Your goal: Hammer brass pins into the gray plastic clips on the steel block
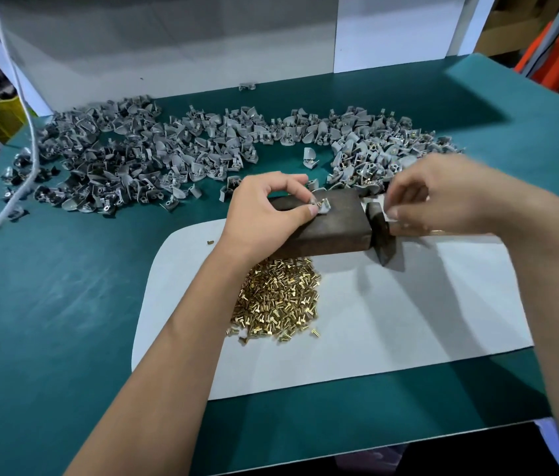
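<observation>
A dark steel block [334,225] lies on a white sheet [391,321] in the middle of the table. My left hand [268,207] pinches a gray plastic clip [322,207] with a brass pin standing in it, on top of the block. My right hand [449,197] hovers blurred to the right of the block and pinches a gray clip [387,201]. The hammer [379,231] lies on the sheet against the block's right end, its handle running under my right hand. A pile of brass pins [276,300] sits just in front of the block.
Gray clips [154,156] lie in a wide heap across the back of the green table [48,286]; those at the back right [384,146] carry brass pins. A white cable [27,132] hangs at the left. One loose pin [209,242] lies left of the block.
</observation>
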Demonstrator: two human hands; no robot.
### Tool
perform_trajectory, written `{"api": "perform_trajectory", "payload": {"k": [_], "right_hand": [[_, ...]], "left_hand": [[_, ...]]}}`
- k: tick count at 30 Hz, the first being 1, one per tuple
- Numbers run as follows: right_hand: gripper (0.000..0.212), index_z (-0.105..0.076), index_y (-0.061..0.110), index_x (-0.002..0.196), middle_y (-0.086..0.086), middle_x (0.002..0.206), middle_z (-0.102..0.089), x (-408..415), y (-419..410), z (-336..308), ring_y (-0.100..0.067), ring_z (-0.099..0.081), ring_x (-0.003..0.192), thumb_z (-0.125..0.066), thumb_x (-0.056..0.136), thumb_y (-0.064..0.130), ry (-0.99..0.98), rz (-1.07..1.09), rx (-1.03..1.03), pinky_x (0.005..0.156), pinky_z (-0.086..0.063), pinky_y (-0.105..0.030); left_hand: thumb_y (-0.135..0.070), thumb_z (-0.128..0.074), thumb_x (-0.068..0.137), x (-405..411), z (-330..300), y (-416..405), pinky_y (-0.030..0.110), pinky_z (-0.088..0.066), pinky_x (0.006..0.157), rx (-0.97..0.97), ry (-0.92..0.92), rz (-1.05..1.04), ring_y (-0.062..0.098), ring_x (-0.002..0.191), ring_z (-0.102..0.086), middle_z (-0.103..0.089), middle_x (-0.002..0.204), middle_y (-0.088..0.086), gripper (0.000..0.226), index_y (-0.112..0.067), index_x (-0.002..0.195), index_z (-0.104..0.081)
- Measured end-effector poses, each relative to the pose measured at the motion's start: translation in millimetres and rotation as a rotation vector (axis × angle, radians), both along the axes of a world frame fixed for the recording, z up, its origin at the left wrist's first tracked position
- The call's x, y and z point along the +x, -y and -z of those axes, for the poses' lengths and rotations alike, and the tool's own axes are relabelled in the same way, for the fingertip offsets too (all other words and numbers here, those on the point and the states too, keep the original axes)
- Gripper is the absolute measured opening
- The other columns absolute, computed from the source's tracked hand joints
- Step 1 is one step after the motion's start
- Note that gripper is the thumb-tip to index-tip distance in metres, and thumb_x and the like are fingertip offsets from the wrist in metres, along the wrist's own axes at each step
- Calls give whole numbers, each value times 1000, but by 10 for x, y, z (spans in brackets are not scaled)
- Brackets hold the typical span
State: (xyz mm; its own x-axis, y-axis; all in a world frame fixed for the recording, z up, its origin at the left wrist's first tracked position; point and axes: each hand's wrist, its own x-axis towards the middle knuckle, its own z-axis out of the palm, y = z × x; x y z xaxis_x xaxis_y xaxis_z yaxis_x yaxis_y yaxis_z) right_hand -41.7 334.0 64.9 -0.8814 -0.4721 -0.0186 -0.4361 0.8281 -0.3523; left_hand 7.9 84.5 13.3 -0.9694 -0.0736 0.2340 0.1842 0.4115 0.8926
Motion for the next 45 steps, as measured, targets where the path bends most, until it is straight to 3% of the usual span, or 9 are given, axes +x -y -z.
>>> {"api": "perform_trajectory", "payload": {"k": [4, 10, 13, 17, 21, 27, 31, 38, 45], "right_hand": [[18, -74, 23, 88, 9, 75, -71, 36, -64, 121, -14, -68, 75, -87, 77, 19, 103, -34, 74, 73, -55, -35], [10, -68, 17, 90, 7, 79, -70, 14, -92, 135, -14, -66, 77, -76, 88, 12, 53, -68, 130, 76, -54, -38], [8, -65, 14, 91, 5, 76, -72, 17, -127, -43, -15, -68, 72, -65, 94, 7, 25, -21, -61, 76, -56, -44], [19, -61, 22, 83, 8, 72, -68, 120, 76, -194, -6, -59, 64, -56, 102, 22, -62, -8, -296, 66, -49, -35], [22, -61, 22, 81, 9, 71, -65, 253, 319, -161, 1, -56, 62, -57, 103, 22, -47, -120, -165, 59, -38, -14], [29, -58, 17, 78, 9, 66, -61, 326, 341, -263, -11, -56, 61, -46, 104, 24, -321, -100, -465, 57, -38, -17], [31, -53, 17, 78, -14, 80, -66, 305, 443, -71, -32, -60, 73, -45, 108, 20, -186, -75, -104, 73, -48, -44], [31, -44, 28, 76, -6, 69, -63, 328, 414, -105, -26, -57, 59, -44, 107, 24, -306, 5, -322, 58, -42, -34], [20, -53, 21, 93, -8, 75, -58, 267, 486, -205, -28, -49, 62, -42, 108, 29, -303, -39, -65, 62, -37, -36]], "left_hand": [[-10, -85, 78, 7, -14, 14, 34, -48, 108, 8, 42, 9, 1, 110, -67, -74, 118, -2, 9, -17, 82, -80], [-11, -86, 78, 35, -36, -4, 33, -49, 107, 8, 52, 13, -1, 110, -67, -73, 119, -5, 14, -22, 76, -77], [-12, -86, 79, 34, -45, -5, 34, -50, 106, 4, 68, 15, -1, 108, -67, -74, 117, -5, 11, -20, 77, -79], [-10, -86, 78, 32, -45, -1, 34, -51, 105, 28, 86, 10, 0, 107, -68, -75, 116, 0, 8, -16, 80, -80], [-8, -86, 78, 28, -42, 0, 33, -53, 101, 45, 90, 13, 3, 109, -69, -75, 111, 2, 8, -13, 81, -81], [-8, -87, 77, -3, -20, 6, 17, -51, 93, 48, 91, 7, -3, 107, -69, -77, 104, -1, 9, -15, 78, -81], [-6, -87, 76, 0, -17, 13, 22, -52, 95, 81, 87, 19, -1, 111, -68, -77, 103, 3, 14, -17, 76, -80], [-5, -88, 75, 0, -24, 14, 19, -51, 94, 98, 89, 26, -2, 111, -67, -77, 99, -2, 19, -22, 73, -80], [-2, -86, 75, 20, -44, 7, 22, -52, 97, 117, 103, 14, 1, 111, -68, -76, 104, 2, 16, -17, 75, -79]]}}
